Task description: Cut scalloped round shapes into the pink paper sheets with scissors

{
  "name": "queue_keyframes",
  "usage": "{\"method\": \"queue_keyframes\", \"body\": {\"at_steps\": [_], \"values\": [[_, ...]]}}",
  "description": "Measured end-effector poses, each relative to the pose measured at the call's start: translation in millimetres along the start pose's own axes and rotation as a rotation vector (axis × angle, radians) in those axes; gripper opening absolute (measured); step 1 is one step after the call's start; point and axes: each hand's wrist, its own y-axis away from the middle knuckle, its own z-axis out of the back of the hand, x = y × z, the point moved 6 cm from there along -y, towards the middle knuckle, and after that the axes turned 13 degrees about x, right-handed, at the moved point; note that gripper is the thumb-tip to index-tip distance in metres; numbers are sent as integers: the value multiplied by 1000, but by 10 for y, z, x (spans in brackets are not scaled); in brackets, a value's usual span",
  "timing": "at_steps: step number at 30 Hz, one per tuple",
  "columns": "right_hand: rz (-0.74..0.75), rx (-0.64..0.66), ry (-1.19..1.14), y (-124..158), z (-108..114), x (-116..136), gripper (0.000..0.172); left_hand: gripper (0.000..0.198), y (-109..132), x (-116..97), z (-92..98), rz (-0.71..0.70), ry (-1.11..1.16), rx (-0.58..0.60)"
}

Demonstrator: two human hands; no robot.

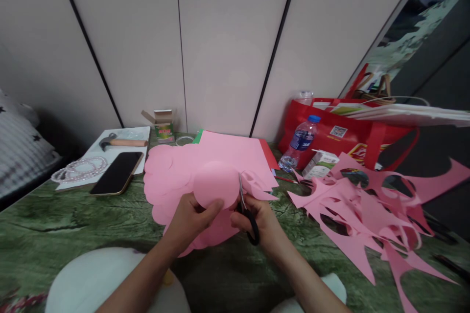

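My left hand (200, 217) pinches the lower edge of a pink paper circle (215, 183), thumb on top. Black-handled scissors (252, 227) are in my right hand (262, 215), with fingers through the loops. Their blades point away from me and lie against the circle's right edge, where a curled pink offcut (257, 185) hangs. Beneath and left of my hands spreads a layer of overlapping pink paper circles (157, 178). Behind them lies a stack of pink paper sheets (235, 149), with green and red sheets showing at its edges.
Cut pink scraps (360, 210) pile up at the right. Behind them stand a water bottle (301, 142), a small carton (321, 162) and a red bag (330, 129). At left are a phone (117, 173), a hammer (123, 142), beads (82, 168) and an opened box (163, 124).
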Motion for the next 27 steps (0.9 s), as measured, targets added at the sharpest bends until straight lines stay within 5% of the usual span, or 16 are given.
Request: {"method": "queue_keyframes", "body": {"at_steps": [27], "values": [[-17, -30, -26, 4, 13, -19, 29, 41, -6, -3, 29, -14, 46, -64]]}}
